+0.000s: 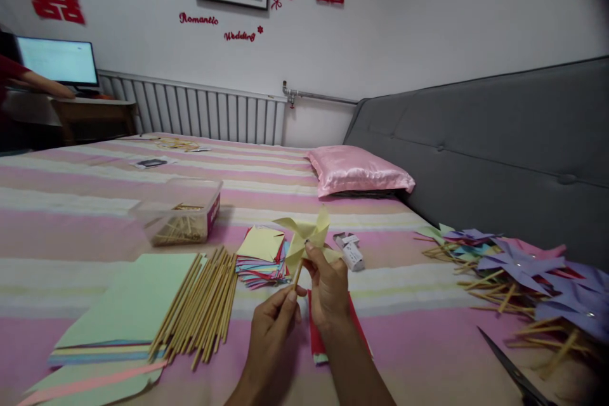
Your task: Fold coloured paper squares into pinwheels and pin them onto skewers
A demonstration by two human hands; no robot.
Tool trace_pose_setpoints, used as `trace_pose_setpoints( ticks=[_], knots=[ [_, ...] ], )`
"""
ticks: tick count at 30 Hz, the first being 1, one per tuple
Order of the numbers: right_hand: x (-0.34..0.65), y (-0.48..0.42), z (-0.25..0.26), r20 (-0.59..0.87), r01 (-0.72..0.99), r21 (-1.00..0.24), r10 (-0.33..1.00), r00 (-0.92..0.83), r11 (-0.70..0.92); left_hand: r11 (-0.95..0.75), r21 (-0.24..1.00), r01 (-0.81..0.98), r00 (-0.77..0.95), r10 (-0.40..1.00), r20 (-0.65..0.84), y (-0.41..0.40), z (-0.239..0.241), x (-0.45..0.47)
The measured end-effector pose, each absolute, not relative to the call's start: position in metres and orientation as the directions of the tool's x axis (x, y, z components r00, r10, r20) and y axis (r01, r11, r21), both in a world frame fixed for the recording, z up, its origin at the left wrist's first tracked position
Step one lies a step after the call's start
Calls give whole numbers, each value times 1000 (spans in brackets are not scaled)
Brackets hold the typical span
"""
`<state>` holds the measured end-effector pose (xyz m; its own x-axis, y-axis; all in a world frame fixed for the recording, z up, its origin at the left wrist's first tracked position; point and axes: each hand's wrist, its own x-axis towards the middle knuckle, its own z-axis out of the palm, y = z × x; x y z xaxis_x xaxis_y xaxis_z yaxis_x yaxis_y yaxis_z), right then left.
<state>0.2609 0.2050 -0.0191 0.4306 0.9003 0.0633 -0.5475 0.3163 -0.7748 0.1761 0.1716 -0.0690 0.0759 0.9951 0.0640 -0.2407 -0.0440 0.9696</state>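
My left hand [278, 317] pinches a thin wooden stick [297, 274], which reaches up to a pale yellow paper pinwheel [299, 242]. The thumb of my right hand [328, 282] presses on the pinwheel's centre, its other fingers behind the paper. A small dark dot shows at that centre. Below my right wrist lies red paper [318, 330], partly covered by the arm. Just left of the pinwheel is a stack of small coloured paper squares [261, 246], pale yellow on top. A small white box [353, 255] lies to its right.
Wooden sticks [204, 304] lie beside green paper sheets [128, 298]. Behind them stands a clear plastic box [190, 216] with small sticks. Finished pinwheels [518, 263] and scissors [511, 368] are at right. A pink pillow [359, 168] lies farther back. A person's arm [45, 84] rests by a monitor.
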Motion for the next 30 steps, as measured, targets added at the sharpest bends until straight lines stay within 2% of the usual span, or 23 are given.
trace_pose_setpoints(
  ticks=[11,20,30],
  knots=[
    [261,204,-19,32,-578,-757,901,434,305,-11,963,-268,111,993,42,169,-75,178],
    [255,203,-23,85,-643,-754,991,104,132,2,929,-369,39,999,14,177,-72,167],
    [252,199,-22,101,-758,-650,995,-23,48,-19,946,-323,84,995,48,177,-79,167]
  ],
)
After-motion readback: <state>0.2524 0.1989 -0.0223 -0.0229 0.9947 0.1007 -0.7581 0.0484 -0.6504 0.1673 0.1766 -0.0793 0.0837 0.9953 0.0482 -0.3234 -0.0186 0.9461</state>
